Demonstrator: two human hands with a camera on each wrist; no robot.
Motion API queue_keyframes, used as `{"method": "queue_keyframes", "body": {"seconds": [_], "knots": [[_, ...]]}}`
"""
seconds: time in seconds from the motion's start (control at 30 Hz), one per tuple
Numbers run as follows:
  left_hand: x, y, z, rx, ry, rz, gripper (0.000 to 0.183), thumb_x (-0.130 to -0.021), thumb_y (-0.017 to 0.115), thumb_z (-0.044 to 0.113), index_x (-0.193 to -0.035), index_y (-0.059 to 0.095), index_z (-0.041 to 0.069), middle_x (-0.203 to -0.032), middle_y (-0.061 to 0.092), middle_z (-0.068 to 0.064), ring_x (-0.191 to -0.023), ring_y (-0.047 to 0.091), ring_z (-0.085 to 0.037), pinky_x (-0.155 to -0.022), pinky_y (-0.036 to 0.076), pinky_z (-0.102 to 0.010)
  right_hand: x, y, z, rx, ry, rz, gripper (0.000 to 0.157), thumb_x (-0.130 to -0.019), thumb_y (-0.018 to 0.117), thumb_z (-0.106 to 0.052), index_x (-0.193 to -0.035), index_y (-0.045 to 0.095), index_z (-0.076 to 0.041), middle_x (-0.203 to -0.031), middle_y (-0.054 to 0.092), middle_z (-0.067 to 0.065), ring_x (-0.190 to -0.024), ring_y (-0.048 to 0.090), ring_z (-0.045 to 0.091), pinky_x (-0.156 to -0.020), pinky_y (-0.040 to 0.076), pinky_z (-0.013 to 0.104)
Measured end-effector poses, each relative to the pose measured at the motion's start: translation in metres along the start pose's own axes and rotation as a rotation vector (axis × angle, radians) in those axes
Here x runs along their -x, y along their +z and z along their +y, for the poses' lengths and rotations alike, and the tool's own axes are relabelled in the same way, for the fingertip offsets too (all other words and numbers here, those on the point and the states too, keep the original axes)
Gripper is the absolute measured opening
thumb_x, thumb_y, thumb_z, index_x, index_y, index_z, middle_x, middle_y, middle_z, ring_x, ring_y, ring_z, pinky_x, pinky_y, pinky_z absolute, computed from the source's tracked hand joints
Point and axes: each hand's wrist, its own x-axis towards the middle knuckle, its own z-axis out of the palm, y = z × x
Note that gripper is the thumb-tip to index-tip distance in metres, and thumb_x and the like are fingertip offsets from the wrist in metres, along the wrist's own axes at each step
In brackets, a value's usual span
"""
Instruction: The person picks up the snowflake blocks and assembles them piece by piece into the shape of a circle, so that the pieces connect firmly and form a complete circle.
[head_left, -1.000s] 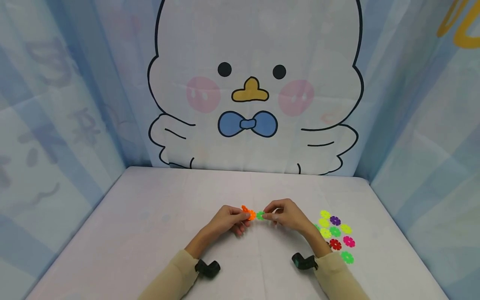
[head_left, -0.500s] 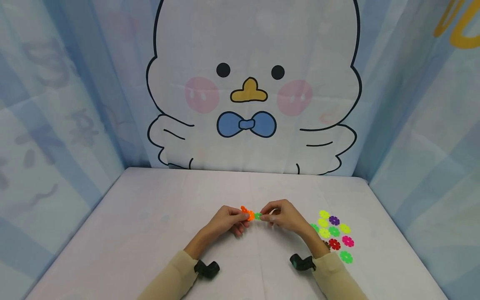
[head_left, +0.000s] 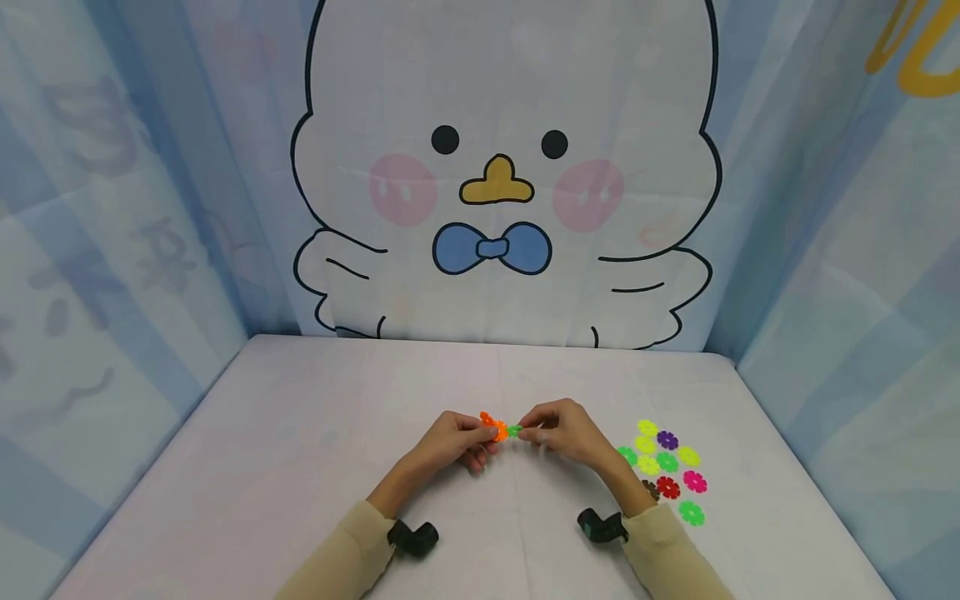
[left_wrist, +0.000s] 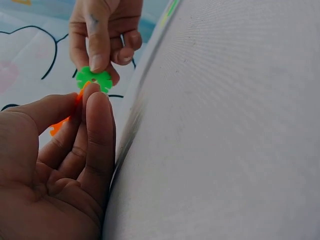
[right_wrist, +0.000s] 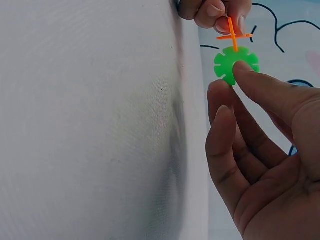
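Observation:
Thumb and fingers of my left hand (head_left: 456, 439) pinch two orange notched plastic discs (right_wrist: 233, 41) above the table. In the right wrist view, these orange discs cross each other at about a right angle. My right hand (head_left: 564, 429) pinches a green notched disc (right_wrist: 226, 62) between thumb and fingertips. The green disc's far edge meets the rim of one orange disc, the two faces standing crosswise. Whether their slots are fully locked I cannot tell. Fingers hide part of the orange discs in the left wrist view, where the green disc (left_wrist: 101, 80) shows beyond them.
Right of my right forearm, a loose group of notched discs lies on the table: yellow (head_left: 688, 456), purple (head_left: 667, 440), green (head_left: 692, 512), pink (head_left: 695, 481), red (head_left: 668, 487) and a dark one (head_left: 652, 490). The white table (head_left: 337, 400) ends at a printed cloth backdrop (head_left: 495, 308).
My right hand has moved slightly left, bringing the green disc from a small gap up against the orange discs. The green disc now looks narrower from above. My left hand has hardly moved.

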Motion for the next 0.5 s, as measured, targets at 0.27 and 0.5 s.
{"method": "queue_keyframes", "body": {"seconds": [0.27,0.5], "knots": [[-0.0012,0.0000,0.0006,0.003,-0.003,0.001,0.029,-0.103,0.071,0.020,-0.107,0.075,-0.008,-0.079,0.075,-0.002,-0.059,0.065,-0.007,-0.058,0.058,-0.022,0.0010,-0.0001,-0.0021,-0.006,-0.009,-0.004,0.008,-0.094,0.080,-0.014,-0.100,0.082,-0.008,-0.085,0.078,0.010,-0.069,0.067,0.017,-0.058,0.055,0.025],[-0.0015,-0.0008,-0.0010,-0.013,0.023,-0.015,0.031,-0.103,0.071,0.018,-0.104,0.073,-0.013,-0.078,0.074,-0.003,-0.058,0.064,-0.006,-0.057,0.057,-0.022,0.0010,0.0011,-0.0042,-0.002,-0.027,0.002,0.009,-0.095,0.080,-0.016,-0.100,0.083,-0.009,-0.085,0.079,0.011,-0.069,0.069,0.018,-0.058,0.059,0.032]]}}
